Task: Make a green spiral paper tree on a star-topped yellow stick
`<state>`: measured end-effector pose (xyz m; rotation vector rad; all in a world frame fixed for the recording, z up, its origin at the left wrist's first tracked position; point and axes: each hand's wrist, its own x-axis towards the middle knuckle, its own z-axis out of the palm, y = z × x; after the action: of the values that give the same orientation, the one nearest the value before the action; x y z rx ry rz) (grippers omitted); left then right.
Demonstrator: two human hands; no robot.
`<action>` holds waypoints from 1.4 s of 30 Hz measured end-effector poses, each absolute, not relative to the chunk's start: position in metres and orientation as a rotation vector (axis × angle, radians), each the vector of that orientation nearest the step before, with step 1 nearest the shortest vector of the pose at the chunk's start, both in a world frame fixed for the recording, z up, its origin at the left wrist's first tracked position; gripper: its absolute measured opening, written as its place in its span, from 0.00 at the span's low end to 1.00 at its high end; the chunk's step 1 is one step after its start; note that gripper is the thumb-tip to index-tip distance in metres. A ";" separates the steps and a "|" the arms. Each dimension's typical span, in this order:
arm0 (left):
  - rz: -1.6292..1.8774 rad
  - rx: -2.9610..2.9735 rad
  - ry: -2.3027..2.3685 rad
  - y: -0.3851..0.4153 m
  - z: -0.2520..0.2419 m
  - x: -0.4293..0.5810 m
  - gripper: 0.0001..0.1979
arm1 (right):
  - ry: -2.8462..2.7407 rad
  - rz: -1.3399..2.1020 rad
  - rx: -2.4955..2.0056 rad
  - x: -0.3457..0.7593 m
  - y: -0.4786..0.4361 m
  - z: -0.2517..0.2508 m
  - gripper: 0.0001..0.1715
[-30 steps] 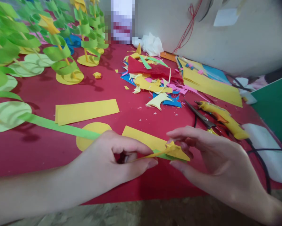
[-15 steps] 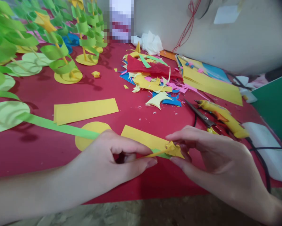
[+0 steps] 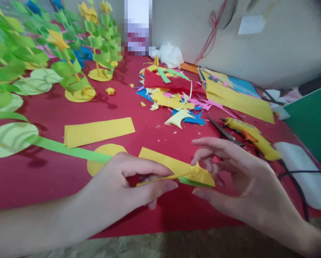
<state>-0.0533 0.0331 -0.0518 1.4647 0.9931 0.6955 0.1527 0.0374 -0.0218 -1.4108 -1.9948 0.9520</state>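
My left hand (image 3: 139,182) pinches a thin yellow paper stick (image 3: 180,175) between thumb and forefinger. At the stick's right end sits a small folded yellow paper star (image 3: 196,171). Around that star my right hand (image 3: 235,179) is curved, thumb and fingers spread apart, holding nothing. Below and behind lie a yellow paper strip (image 3: 160,159) and a green paper strip (image 3: 71,150), the green one running beneath my left hand. A yellow paper disc (image 3: 103,152) is partly covered by my left hand and the green strip.
Finished paper plants (image 3: 74,71) crowd the left back. Paper scraps (image 3: 173,93) are heaped at the centre back. Scissors (image 3: 227,134), a yellow glue gun (image 3: 251,136) and a white power strip (image 3: 302,175) with black cables lie on the right. Stacked yellow strips (image 3: 100,132) rest left of centre.
My right thumb and fingers have opened away from the star. My left hand still pinches the stick, more of which now shows. The camera view has shifted slightly.
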 end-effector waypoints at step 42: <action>0.896 2.333 1.297 0.041 -0.044 -0.114 0.08 | -2.453 0.585 -1.018 0.100 0.120 -0.041 0.11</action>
<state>-0.1137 0.0406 -0.0443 2.3330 1.2966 0.8960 0.1003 0.1204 -0.0413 -1.0179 -2.4530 0.5847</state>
